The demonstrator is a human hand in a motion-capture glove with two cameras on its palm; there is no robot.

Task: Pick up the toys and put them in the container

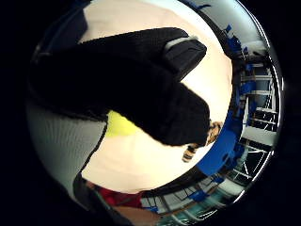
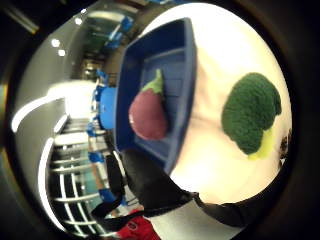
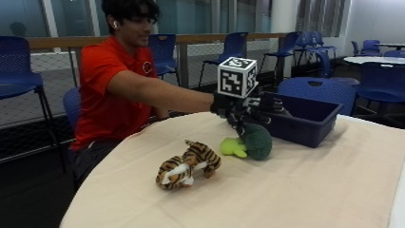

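Note:
In the outside view my gloved right hand (image 3: 244, 110) hovers just above a green broccoli toy (image 3: 255, 141) that lies on the table beside a blue container (image 3: 316, 116). Its fingers (image 1: 141, 89) look relaxed and hold nothing. The thumb side palm view shows the broccoli (image 2: 250, 117) lying on the cloth, apart from the palm, with its pale stem (image 1: 120, 125) showing under the fingers. A purple eggplant toy (image 2: 147, 112) lies inside the container (image 2: 187, 75). A striped tiger toy (image 3: 188, 164) lies on the table nearer the front, also small past my fingertips (image 1: 202, 141).
The table (image 3: 284, 190) is covered with a beige cloth and its rounded edge runs along the left. A blue chair (image 3: 316, 88) stands right behind the container, and more chairs and a railing stand further back.

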